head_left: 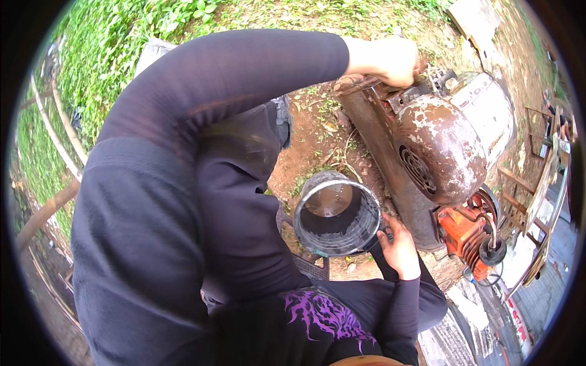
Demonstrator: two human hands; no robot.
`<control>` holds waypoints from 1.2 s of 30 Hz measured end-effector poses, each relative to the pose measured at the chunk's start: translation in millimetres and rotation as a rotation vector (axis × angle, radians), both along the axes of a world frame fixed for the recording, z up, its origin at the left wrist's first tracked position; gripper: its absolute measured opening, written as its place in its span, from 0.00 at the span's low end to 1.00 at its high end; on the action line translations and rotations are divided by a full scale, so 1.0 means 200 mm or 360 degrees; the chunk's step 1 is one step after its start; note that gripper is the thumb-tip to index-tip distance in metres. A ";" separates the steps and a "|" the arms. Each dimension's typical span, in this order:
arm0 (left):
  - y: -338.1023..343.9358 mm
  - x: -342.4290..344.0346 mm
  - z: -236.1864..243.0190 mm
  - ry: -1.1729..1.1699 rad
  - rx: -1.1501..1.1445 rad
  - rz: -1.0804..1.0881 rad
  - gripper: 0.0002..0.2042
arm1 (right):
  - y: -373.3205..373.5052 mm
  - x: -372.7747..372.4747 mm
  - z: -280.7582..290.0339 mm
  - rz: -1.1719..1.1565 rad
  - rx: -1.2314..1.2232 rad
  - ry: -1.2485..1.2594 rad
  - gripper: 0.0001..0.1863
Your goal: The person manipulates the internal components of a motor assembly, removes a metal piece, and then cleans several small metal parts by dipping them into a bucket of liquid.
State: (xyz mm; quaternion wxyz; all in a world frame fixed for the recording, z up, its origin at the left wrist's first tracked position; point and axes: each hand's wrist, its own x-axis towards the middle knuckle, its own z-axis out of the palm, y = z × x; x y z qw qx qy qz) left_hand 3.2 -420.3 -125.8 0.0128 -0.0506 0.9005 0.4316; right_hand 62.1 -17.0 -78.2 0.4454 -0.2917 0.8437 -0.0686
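My left hand [394,60] reaches across the top of the view, curled in a fist at the upper end of a rusty air compressor [390,171]. Whatever is inside that fist is hidden. Beneath it run the compressor's long brown tank and a round motor [439,146] with flaking paint and a vented end. Lower down, my right hand [400,247] is beside the rim of a black bucket [339,235]. Its thumb and fingers are bent around a small dark piece too unclear to name. Murky liquid [329,200] shows inside the tilted bucket.
An orange finned pump [465,235] with a black round filter sits at the compressor's lower end. Wooden slats [528,201] and grey corrugated sheets [558,219] lie to the right. Green plants [116,55] grow at the upper left; bare soil [299,158] surrounds the bucket.
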 end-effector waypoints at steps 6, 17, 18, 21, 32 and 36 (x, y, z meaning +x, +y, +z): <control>-0.10 -0.01 0.23 -0.0628 0.0175 0.0273 0.08 | -0.01 -0.01 -0.01 -0.0022 -0.0046 0.0021 0.27; 0.05 -0.07 0.06 -0.0555 -0.0364 0.0146 0.09 | -0.02 0.00 0.00 -0.0046 -0.0006 -0.0027 0.28; 0.04 -0.05 0.07 -0.0647 -0.0504 -0.0101 0.10 | -0.02 0.00 -0.01 -0.0038 -0.0006 -0.0021 0.28; 0.03 0.03 0.02 -0.0515 -0.0420 -0.0052 0.13 | -0.02 0.00 -0.01 -0.0029 -0.0001 -0.0032 0.28; 0.02 -0.07 0.05 -0.0754 -0.0452 -0.0193 0.16 | -0.04 0.00 -0.05 -0.0045 0.0037 -0.0079 0.28; 0.03 -0.10 -0.05 -0.0554 -0.0266 0.0101 0.14 | -0.06 0.01 -0.04 -0.0029 -0.0004 -0.0069 0.28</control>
